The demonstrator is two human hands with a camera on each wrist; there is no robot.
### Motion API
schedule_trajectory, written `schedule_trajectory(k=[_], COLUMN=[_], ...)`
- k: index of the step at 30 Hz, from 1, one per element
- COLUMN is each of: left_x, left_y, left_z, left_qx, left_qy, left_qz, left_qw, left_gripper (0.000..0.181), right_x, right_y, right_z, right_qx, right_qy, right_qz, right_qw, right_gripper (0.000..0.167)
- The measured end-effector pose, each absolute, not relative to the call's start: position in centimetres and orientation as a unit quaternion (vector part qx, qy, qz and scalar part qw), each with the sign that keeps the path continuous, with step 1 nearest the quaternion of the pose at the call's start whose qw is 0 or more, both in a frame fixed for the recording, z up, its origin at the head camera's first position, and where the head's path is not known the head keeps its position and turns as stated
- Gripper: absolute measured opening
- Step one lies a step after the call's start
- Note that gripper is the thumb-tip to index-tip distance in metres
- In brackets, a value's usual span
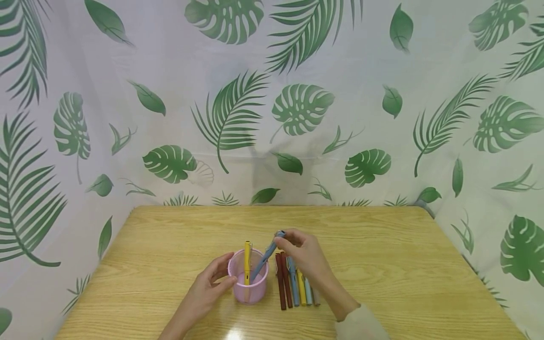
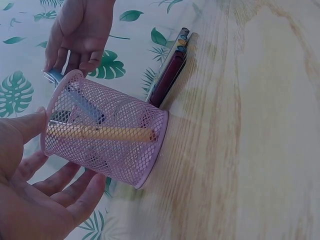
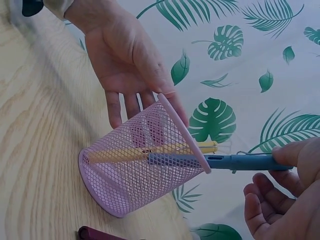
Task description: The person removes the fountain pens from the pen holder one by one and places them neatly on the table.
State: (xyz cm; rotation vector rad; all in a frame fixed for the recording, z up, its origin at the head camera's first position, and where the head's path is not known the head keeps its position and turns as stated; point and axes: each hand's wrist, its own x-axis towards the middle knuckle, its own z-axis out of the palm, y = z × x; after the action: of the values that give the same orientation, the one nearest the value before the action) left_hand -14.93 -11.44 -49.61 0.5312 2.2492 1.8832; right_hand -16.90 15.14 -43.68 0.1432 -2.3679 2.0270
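Note:
A pink mesh pen cup [image 1: 250, 296] stands upright on the table, with a yellow pen [image 1: 247, 257] leaning inside it. My left hand [image 1: 207, 286] grips the cup from the left, its thumb at the rim and its fingers around the far side. Between thumb and fingers, my right hand [image 1: 309, 257] pinches the top end of a blue pen [image 3: 240, 162]. That pen slants into the cup with its lower part below the rim. In the right wrist view, the yellow pen [image 3: 120, 153] shows through the mesh, beside the blue one.
Right of the cup lies a row of pens: two dark red pens [image 1: 281, 283], a second blue pen [image 1: 293, 285], another yellow pen [image 1: 302, 290], a light blue pen [image 1: 308, 293] and a greyish one, partly under my right hand. A leaf-print curtain [image 1: 361, 118] hangs behind the wooden table [image 1: 170, 245].

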Motion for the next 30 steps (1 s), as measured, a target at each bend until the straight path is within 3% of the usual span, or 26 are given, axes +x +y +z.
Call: schedule_trajectory(k=[30], left_x=[-14.9], left_y=[-11.4], left_z=[-49.4], left_qx=[0.171], left_qy=[0.753], left_qz=[0.63], left_qw=[0.083], left_gripper=[0.06], right_x=[-16.3], right_y=[18.2], right_z=[-41.8], right_qx=[0.014], right_qy=[-0.748], right_qz=[0.664], right_qw=[0.023], right_gripper=[0.027])
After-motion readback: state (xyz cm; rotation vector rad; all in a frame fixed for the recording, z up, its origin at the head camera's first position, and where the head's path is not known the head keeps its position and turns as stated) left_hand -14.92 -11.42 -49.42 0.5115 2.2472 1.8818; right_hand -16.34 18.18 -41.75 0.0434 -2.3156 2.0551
